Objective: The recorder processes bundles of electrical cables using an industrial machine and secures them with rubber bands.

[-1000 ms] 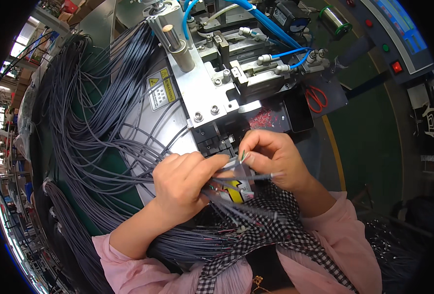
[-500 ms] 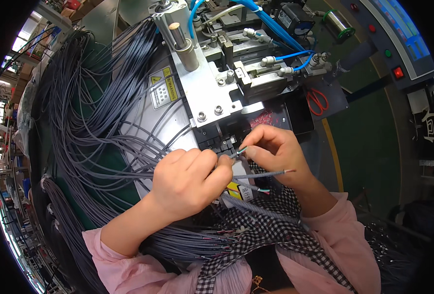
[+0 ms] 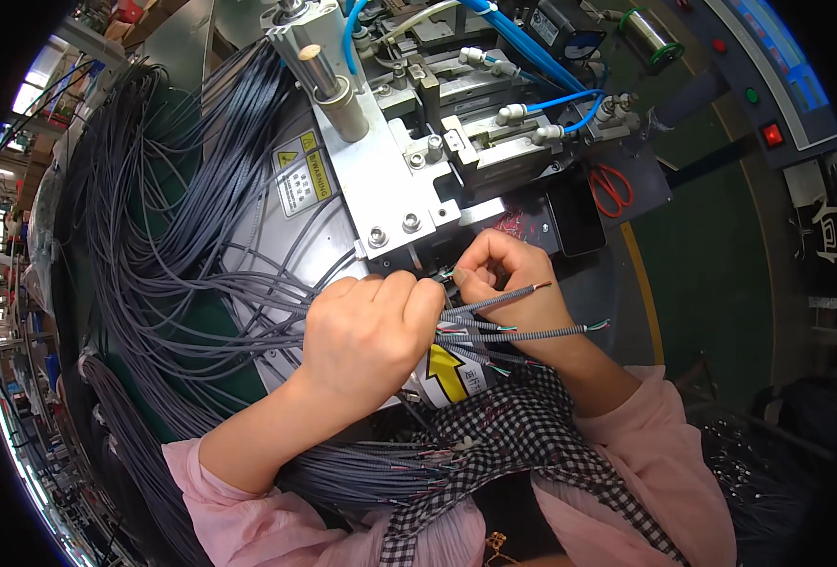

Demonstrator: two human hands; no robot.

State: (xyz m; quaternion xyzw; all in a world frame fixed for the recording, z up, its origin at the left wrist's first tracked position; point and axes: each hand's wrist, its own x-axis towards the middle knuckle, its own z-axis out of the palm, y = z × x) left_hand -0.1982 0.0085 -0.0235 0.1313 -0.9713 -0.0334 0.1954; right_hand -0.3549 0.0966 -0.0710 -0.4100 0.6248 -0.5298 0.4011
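Note:
My left hand (image 3: 371, 326) is closed in a fist around several grey cables. Their ribbed ends (image 3: 541, 334) fan out to the right past the fist, with thin red, green and white wires showing at the tips. Close by, my right hand (image 3: 517, 283) pinches at a thin wire end (image 3: 448, 274) between thumb and forefinger, just in front of the machine's metal block. Part of that wire is hidden by the fingers. The cables run back left from the fist into a large grey bundle (image 3: 172, 217).
A metal machine (image 3: 380, 180) with blue air hoses stands just ahead of my hands. Red-handled scissors (image 3: 611, 192) lie by a black tray (image 3: 577, 217). A wire spool (image 3: 652, 40) and a control panel (image 3: 773, 85) are far right. More cables (image 3: 371, 470) lie near my lap.
My left fist has turned, and the cable ends beyond it have spread out and risen. My right fingers have moved slightly left and up. The whole view has shifted a little.

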